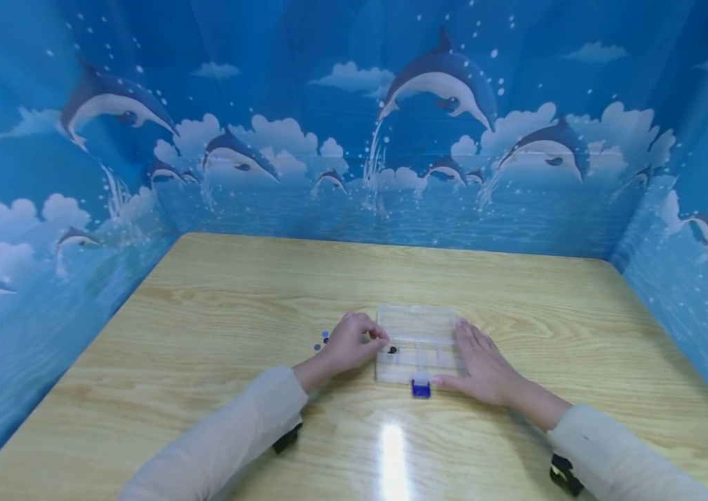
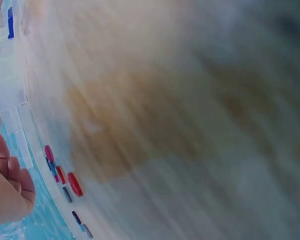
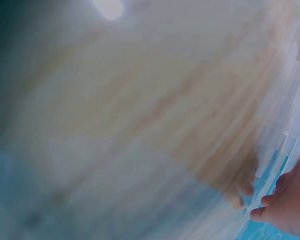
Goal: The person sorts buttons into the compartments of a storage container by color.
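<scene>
A clear plastic compartment box (image 1: 399, 376) lies on the table with its lid (image 1: 416, 321) folded back and a blue latch (image 1: 420, 388) at its front. My left hand (image 1: 349, 342) reaches over its left edge, thumb and forefinger tips close together above a left compartment. Whether a piece sits between them I cannot tell. Just under the fingertips, small dark discs (image 1: 393, 349) lie in that compartment. My right hand (image 1: 485, 369) rests along the box's right side, fingers straight, thumb near the latch. Small red, pink and dark discs (image 2: 75, 184) show beyond my left hand in the left wrist view.
Left of the box, a few loose blue and dark discs (image 1: 318, 346) lie on the wood-grain table (image 1: 253, 299), partly hidden behind my left hand. A blue curtain with dolphins (image 1: 328, 125) surrounds the table's back and sides.
</scene>
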### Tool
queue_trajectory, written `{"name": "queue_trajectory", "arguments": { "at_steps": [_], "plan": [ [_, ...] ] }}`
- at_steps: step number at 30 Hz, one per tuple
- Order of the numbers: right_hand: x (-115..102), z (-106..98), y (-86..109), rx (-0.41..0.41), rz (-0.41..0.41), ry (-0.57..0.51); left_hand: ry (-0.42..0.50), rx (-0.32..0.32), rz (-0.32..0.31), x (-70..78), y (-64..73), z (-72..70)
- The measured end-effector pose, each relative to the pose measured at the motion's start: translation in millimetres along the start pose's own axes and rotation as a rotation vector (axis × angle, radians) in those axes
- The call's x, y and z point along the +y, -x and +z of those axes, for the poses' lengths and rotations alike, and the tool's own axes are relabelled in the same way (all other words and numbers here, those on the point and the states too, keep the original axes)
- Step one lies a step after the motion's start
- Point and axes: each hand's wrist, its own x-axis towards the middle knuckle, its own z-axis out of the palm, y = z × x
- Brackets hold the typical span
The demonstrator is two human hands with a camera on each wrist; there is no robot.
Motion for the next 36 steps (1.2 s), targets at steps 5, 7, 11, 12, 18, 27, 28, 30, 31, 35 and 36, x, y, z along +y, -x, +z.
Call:
{"name": "queue_trajectory", "arguments": {
  "at_steps": [5,7,11,12,18,27,28,30,31,35,36],
  "plan": [
    [2,1,-0.7,-0.001,-0.002,0.002,0.019,-0.002,0.028,-4.1,3.8,-3.2],
    [2,2,-0.9,-0.002,-0.003,0.005,0.026,0.004,0.019,-4.8,4.9,-5.3],
    [2,2,-1.0,-0.004,-0.005,0.007,0.031,0.005,0.003,-5.5,6.4,-11.0],
    [2,1,-0.9,-0.005,-0.004,0.007,0.037,0.004,-0.001,-5.4,6.5,-12.7],
    [2,1,-0.5,-0.006,-0.002,0.009,0.069,0.006,-0.017,-6.5,8.7,-22.3],
    [3,2,-1.2,-0.009,0.002,0.010,0.064,0.011,-0.004,-13.8,14.8,-27.7],
    [4,2,-1.2,-0.008,0.001,0.011,0.062,0.008,-0.008,-14.3,15.2,-28.4],
    [3,2,-1.2,-0.007,0.001,0.009,0.056,0.001,-0.014,-15.6,15.8,-29.7],
    [3,2,-1.2,-0.006,0.002,0.008,0.055,-0.001,-0.016,-16.5,16.0,-30.2],
    [3,2,-0.8,-0.004,0.000,0.005,0.048,-0.014,-0.010,-19.0,17.1,-32.7],
    [3,2,-0.8,-0.004,0.000,0.005,0.046,-0.018,-0.011,-19.4,17.4,-33.3]
  ]
}}
